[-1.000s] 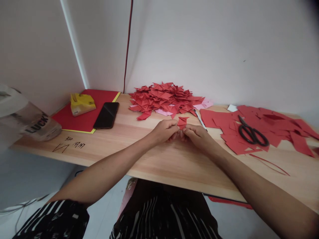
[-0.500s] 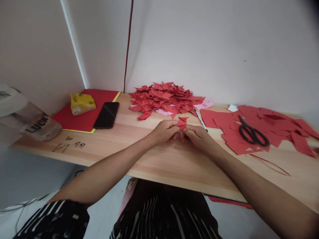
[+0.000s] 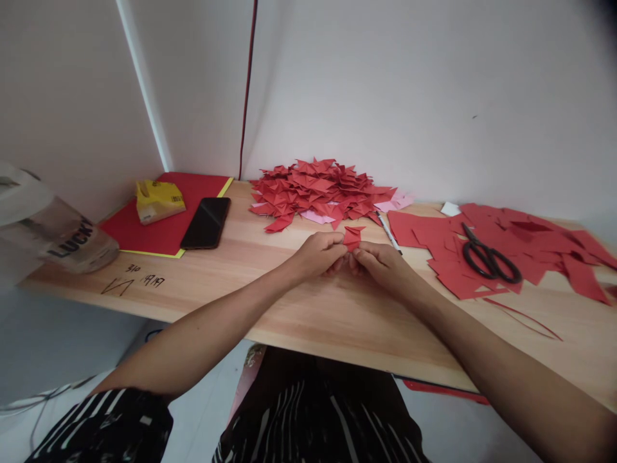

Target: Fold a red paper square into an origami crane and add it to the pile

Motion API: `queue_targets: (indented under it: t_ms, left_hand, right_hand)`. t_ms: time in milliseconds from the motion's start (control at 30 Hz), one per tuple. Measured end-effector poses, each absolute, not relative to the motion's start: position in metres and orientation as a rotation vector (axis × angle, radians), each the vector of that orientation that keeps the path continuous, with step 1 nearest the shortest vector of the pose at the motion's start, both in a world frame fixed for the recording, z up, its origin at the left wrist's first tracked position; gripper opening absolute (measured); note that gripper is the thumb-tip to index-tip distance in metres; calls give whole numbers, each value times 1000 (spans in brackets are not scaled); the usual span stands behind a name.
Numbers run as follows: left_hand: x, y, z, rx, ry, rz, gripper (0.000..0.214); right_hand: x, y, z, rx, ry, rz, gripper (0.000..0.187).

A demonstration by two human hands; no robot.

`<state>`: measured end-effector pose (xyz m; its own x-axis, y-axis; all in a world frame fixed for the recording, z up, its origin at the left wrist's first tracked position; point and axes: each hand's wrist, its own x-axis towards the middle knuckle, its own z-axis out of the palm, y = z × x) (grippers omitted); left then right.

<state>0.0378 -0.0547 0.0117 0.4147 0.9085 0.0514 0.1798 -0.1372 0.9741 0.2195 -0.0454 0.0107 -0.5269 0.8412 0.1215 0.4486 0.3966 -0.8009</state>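
Observation:
My left hand (image 3: 318,252) and my right hand (image 3: 380,262) meet at the middle of the wooden table (image 3: 299,308), fingers pinched on a small folded red paper piece (image 3: 353,236). Its upper part sticks out above my fingertips; the lower part is hidden between them. Just behind it lies a big pile of folded red paper pieces (image 3: 318,191). Both forearms rest on the table's front edge.
Cut red paper sheets (image 3: 511,254) cover the right side, with black scissors (image 3: 488,256) on them. A pen (image 3: 387,230) lies beside the pile. At the left are a black phone (image 3: 207,222), a yellow packet (image 3: 159,200) on a red sheet (image 3: 159,225), and a plastic bag (image 3: 53,231).

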Motion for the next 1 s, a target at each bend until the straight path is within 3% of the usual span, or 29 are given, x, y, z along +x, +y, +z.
queue_targets:
  t_ms: [1000]
  left_hand:
    - [38,-54,10,1567,995,869,14]
  right_hand:
    - [218,-47,13,-1107,-2147,980,25]
